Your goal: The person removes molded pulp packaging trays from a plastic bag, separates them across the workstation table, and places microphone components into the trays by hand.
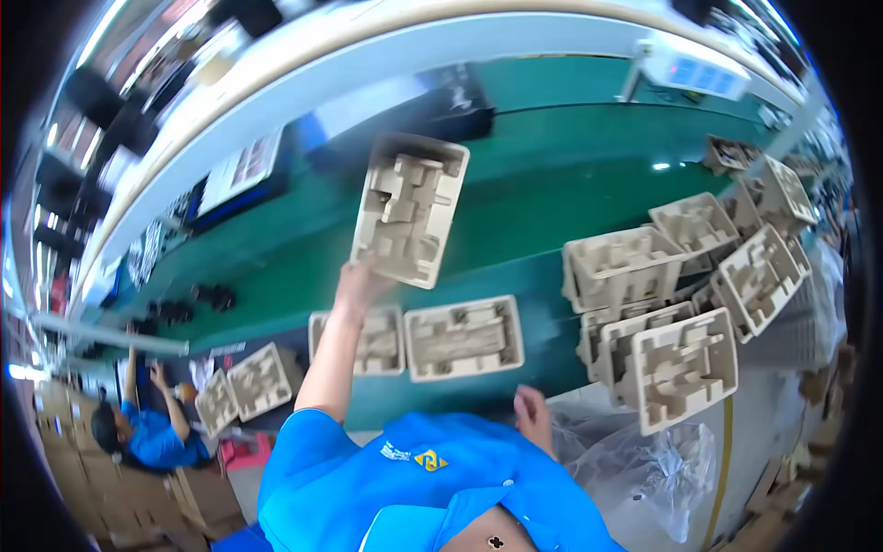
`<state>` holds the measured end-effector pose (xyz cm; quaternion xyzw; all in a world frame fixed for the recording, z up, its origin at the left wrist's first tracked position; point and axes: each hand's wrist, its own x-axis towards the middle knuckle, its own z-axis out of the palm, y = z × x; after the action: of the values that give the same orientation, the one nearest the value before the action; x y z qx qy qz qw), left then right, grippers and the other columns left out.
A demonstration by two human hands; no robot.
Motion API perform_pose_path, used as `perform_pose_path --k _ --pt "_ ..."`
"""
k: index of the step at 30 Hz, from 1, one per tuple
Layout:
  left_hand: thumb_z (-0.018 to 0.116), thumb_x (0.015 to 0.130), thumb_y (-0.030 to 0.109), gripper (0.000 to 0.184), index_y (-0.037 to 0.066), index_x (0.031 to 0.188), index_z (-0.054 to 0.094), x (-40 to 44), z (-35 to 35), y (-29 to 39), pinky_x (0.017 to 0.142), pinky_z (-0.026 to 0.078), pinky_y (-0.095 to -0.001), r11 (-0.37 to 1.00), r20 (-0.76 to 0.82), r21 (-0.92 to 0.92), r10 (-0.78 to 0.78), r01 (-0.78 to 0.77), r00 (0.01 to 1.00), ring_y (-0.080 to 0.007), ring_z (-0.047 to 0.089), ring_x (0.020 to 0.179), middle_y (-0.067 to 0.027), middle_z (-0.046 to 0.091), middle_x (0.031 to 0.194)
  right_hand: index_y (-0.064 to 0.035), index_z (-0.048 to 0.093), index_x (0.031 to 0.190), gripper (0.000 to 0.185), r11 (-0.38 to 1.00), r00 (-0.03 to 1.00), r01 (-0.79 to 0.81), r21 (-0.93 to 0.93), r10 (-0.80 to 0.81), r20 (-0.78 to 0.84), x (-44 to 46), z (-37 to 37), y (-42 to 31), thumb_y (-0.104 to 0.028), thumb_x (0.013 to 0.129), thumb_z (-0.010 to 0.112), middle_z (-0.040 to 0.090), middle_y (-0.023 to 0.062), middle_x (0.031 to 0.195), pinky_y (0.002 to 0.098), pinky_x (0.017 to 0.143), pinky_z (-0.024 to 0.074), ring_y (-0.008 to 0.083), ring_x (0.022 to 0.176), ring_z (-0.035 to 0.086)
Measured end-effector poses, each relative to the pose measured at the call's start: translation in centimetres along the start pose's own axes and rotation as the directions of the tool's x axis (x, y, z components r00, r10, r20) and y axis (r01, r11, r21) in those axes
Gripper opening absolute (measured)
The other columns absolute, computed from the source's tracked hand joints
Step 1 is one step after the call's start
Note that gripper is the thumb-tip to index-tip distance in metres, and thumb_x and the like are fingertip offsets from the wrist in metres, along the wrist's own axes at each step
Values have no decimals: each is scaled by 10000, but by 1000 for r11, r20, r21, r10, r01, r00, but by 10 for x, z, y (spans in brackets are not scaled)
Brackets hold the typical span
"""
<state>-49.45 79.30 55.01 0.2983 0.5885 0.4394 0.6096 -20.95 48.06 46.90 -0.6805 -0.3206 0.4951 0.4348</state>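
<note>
A beige molded pulp tray [411, 210] is held up over the green work surface [524, 175], tilted, with its compartments showing. My left hand [361, 283] grips it by its lower left corner. Below it, two similar trays lie side by side near the front edge: one [379, 342] partly hidden behind my left forearm, the other [464, 339] in full view. My right hand [531, 409] is near my body at the table's front edge, touching no tray; its fingers look curled and blurred, and whether they hold anything is unclear.
Stacked pulp trays [685, 368] lean at the right, above clear plastic bags [667, 469]. A co-worker in blue [161, 437] works at the far left near two more trays [260, 382]. Black parts [213, 296] lie at left. A shelf edge [515, 37] runs overhead.
</note>
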Motion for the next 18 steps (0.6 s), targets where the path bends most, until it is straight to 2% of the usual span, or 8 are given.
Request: perform_pose_path --k 2,3,5,6,11,15,17,18 --pt "539 946 106 379 -118 1249 492 -70 -30 -12 772 630 -397 987 -87 -119 -118 107 989 -330 694 927 -257 597 1214 -16 622 1192 270 997 997 72 25 -72 -5 3 26 -31 -184 981 612 655 121 1028 334 842 499 194 946 632" --pt "545 989 223 457 -38 1351 449 -76 -72 -57 851 588 -465 971 40 -184 -147 151 988 -376 671 1024 -206 607 1215 -10 627 1180 262 997 998 63 34 -64 26 0 38 -55 -178 981 608 650 129 1038 330 854 492 194 952 629" --pt "631 949 166 528 -32 1381 399 -128 -85 -84 864 588 -458 910 27 -410 -51 58 998 -392 663 1050 -222 601 1237 9 623 1176 267 926 934 354 -132 -343 102 1 68 -70 -158 968 613 627 134 1063 336 841 498 230 950 634" --pt "632 956 189 538 -29 1389 398 -154 -84 -80 869 582 -444 904 111 -408 -89 127 990 -382 654 1078 -209 605 1245 -2 585 1229 338 918 918 377 -120 -354 179 -1 87 -84 -208 963 613 601 149 1168 380 925 458 253 1090 587" --pt "619 941 169 413 -42 1287 538 -211 -122 -76 776 580 -368 942 131 -267 -175 205 976 -289 691 972 -194 678 1115 -56 482 1409 574 723 734 670 -170 -611 298 24 183 -144 -230 905 696 523 170 1225 396 1003 406 298 1169 516" --pt "621 911 98 320 -62 1188 614 -216 -200 -84 656 595 -332 990 133 -28 -134 139 982 -251 711 793 -174 696 1015 -49 544 1356 536 873 814 482 -80 -412 410 34 237 -172 -248 889 716 546 121 1186 356 898 466 226 1053 563" --pt "620 903 116 348 -99 1176 604 -218 -244 -58 607 604 -305 975 115 182 -149 126 982 -214 715 742 -183 699 949 -44 554 1340 525 848 820 512 -141 -432 375 39 251 -163 -270 894 713 549 139 1185 365 909 470 233 1035 574" --pt "656 903 141 295 -34 1139 642 -216 -268 -50 623 600 -302 967 66 235 -112 94 992 -201 708 733 -114 707 927 -44 558 1337 523 826 829 525 -203 -444 340 44 253 -149 -275 894 713 548 149 1186 367 911 471 241 1034 577"
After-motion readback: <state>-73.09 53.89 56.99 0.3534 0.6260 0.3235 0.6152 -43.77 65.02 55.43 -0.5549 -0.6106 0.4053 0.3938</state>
